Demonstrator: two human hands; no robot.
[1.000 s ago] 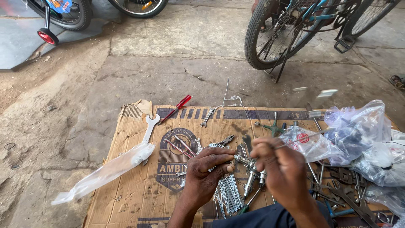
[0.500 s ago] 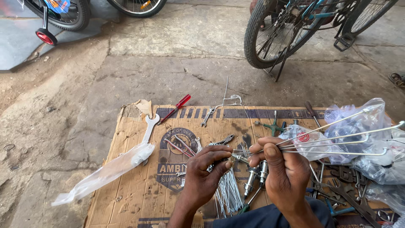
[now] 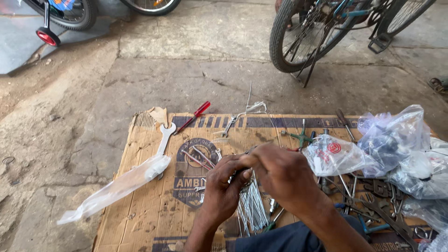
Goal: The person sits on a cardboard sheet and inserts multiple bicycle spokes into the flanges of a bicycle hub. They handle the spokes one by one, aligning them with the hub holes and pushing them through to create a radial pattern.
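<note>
Both hands meet over the middle of the cardboard sheet point(image 3: 140, 205), approx. at its centre, on a bundle of thin metal spokes point(image 3: 252, 210). Left hand point(image 3: 223, 184) has its fingers curled shut round the top of the bundle; right hand point(image 3: 280, 172) lies over the same spot w/ fingers bent down and closed on the upper ends, so the exact grip point is hidden. The spokes hang down from the hands toward the person, long axis roughly vertical in the head view, fanning a little at the lower ends, which sit near a dark blue trouser leg point(image 3: 289, 238). To the left lie a flat spanner point(image 3: 165, 136) and a long clear plastic sleeve point(image 3: 116, 186), touching. Further up: a red-handled screwdriver point(image 3: 195, 116) pointing up-right, and a small wrench point(image 3: 229, 126). Right of the hands: clear plastic bags point(image 3: 392, 144), a green cross-shaped tool point(image 3: 301, 136), assorted tools under the bags. Beyond the cardboard, concrete floor point(image 3: 186, 70) & a bicycle wheel point(image 3: 303, 37)
</note>
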